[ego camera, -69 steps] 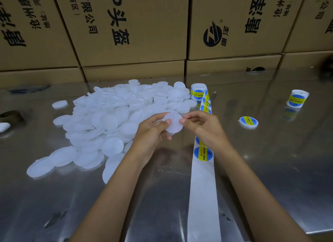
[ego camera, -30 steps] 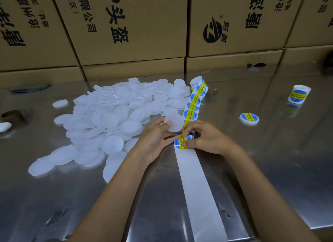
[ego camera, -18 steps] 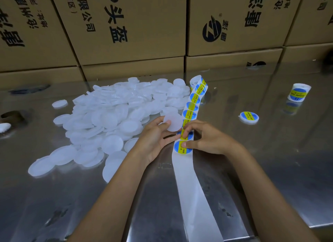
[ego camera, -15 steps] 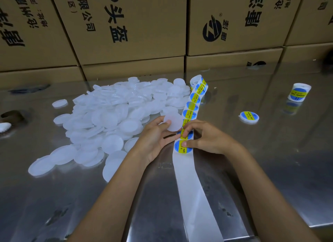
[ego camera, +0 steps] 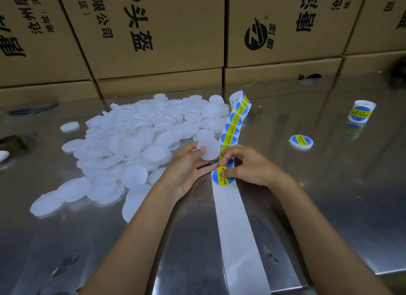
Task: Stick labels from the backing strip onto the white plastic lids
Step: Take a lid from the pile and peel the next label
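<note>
At the middle of the steel table [ego camera: 329, 207], the left hand [ego camera: 186, 169] pinches one white lid [ego camera: 208, 149] between thumb and fingers, holding it up just beside the backing strip [ego camera: 237, 229]. The right hand [ego camera: 248, 167] rests on the strip, its curled fingertips pinching at the nearest blue-and-yellow label [ego camera: 222, 178]. More labels run up the strip to a small roll [ego camera: 239, 99] at the far end. Left of the hands lies a big heap of bare lids [ego camera: 136, 141]. To the right sit one labelled lid [ego camera: 301, 142] and, well apart, a second label roll [ego camera: 361, 111]. Cardboard boxes [ego camera: 153, 31] line the back.
</note>
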Demonstrator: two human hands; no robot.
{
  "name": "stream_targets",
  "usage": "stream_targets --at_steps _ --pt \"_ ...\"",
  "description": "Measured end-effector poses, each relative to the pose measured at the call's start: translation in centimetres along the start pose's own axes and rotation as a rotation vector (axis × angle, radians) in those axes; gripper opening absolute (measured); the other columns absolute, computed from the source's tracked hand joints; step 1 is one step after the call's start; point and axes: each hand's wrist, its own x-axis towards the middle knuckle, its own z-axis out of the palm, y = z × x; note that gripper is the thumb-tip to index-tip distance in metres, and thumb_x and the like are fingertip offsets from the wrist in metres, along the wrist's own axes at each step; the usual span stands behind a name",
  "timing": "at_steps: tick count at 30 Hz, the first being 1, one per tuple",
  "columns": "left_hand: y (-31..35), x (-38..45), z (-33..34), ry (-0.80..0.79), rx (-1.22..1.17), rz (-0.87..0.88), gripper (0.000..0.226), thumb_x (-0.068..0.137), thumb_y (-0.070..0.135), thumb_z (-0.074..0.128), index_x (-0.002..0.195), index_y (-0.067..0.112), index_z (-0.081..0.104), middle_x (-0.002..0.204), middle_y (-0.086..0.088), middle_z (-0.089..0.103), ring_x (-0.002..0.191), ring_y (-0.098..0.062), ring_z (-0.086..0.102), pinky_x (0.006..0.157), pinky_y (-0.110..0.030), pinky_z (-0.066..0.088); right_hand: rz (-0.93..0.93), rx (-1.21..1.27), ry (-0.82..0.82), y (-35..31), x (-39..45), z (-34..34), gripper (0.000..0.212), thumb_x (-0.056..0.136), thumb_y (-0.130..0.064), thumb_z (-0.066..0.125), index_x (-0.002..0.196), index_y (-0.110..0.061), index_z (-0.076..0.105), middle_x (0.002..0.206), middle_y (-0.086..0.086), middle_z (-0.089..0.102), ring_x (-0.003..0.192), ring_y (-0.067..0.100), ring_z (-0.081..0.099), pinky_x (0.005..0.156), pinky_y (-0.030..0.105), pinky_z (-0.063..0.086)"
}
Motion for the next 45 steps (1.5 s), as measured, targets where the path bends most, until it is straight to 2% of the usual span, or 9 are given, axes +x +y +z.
stream_targets --at_steps 2,6,11,15,19,23,26,34,45 --pt "0.0 0.0 0.0 -0.005 0.0 -0.001 0.024 0.105 0.008 0.047 0.125 0.005 0.059 0.113 -0.018 0.073 0.107 -0.034 0.071 0.087 -0.041 0.061 0.012 0.065 -0.006 -0.3 0.0 0.0 0.02 0.076 -0.011 0.083 0.074 -0.025 0.069 0.108 -0.008 0.065 0.112 0.015 0.061 0.104 0.04 0.047" --pt "0.1 -0.1 0.1 -0.012 0.027 0.001 0.024 0.105 0.008 0.046 0.124 0.005 0.06 0.113 -0.016 0.074 0.103 -0.031 0.073 0.085 -0.038 0.062 0.007 0.303 0.044 -0.9 -0.7 -0.7 0.013 0.079 -0.002 0.077 0.076 -0.014 0.071 0.104 0.006 0.071 0.104 0.021 0.066 0.091 0.023 0.054" --pt "0.1 -0.3 0.1 -0.03 0.02 -0.007 0.029 0.103 0.005 0.048 0.128 -0.002 0.061 0.122 -0.021 0.069 0.114 -0.035 0.068 0.093 -0.041 0.058 -0.024 0.711 0.136 -1.6 -1.0 -1.5 0.014 0.088 0.001 0.065 0.086 -0.012 0.061 0.089 0.012 0.07 0.083 0.02 0.066 0.081 0.027 0.051" --pt "0.2 -0.6 0.3 -0.052 -0.048 -0.009 0.026 0.101 0.002 0.05 0.123 -0.001 0.064 0.12 -0.019 0.071 0.11 -0.029 0.07 0.091 -0.038 0.059 -0.021 0.862 0.212 -2.2 -0.7 -1.1 0.02 0.088 0.003 0.065 0.087 -0.014 0.056 0.078 0.002 0.067 0.075 0.017 0.066 0.072 0.028 0.052" --pt "0.4 -1.0 0.8 -0.122 -0.118 -0.015 0.03 0.102 0.002 0.045 0.126 -0.001 0.062 0.122 -0.019 0.07 0.113 -0.03 0.069 0.093 -0.038 0.058 -0.029 0.758 0.299 -2.9 -0.5 0.1 0.029 0.08 0.006 0.073 0.089 -0.015 0.055 0.084 0.002 0.067 0.076 0.015 0.065 0.071 0.027 0.054" --pt "0.6 -1.1 0.9 -0.144 -0.23 -0.036 0.034 0.101 0.004 0.047 0.132 -0.008 0.054 0.127 -0.024 0.066 0.122 -0.034 0.063 0.098 -0.041 0.055 -0.071 0.617 0.327 -3.4 -0.4 1.1 0.033 0.08 0.011 0.071 0.088 -0.015 0.052 0.083 0.001 0.065 0.077 0.015 0.062 0.07 0.027 0.054" --pt "0.8 -1.3 0.8 -0.158 -0.281 -0.069 0.033 0.102 0.008 0.045 0.128 -0.009 0.056 0.125 -0.025 0.066 0.12 -0.034 0.065 0.098 -0.042 0.055 -0.093 0.556 0.358 -3.5 -0.4 1.3 0.034 0.08 0.012 0.071 0.088 -0.015 0.051 0.083 0.002 0.063 0.078 0.015 0.061 0.071 0.027 0.054" --pt "0.9 -1.6 1.2 -0.163 -0.282 -0.103 0.033 0.104 0.013 0.042 0.126 -0.005 0.059 0.124 -0.023 0.068 0.116 -0.03 0.067 0.097 -0.04 0.055 -0.13 0.475 0.419 -3.3 -0.1 1.7 0.035 0.079 0.011 0.071 0.084 -0.018 0.051 0.082 0.003 0.063 0.073 0.011 0.059 0.067 0.018 0.052" --pt "1.0 -1.9 1.5 -0.15 -0.232 -0.071 0.034 0.105 0.012 0.04 0.129 -0.005 0.057 0.124 -0.022 0.068 0.117 -0.029 0.066 0.095 -0.037 0.056 -0.146 0.414 0.42 -2.7 0.2 2.2 0.036 0.078 0.009 0.071 0.084 -0.021 0.051 0.075 -0.001 0.062 0.063 0.001 0.056 0.063 0.016 0.05"
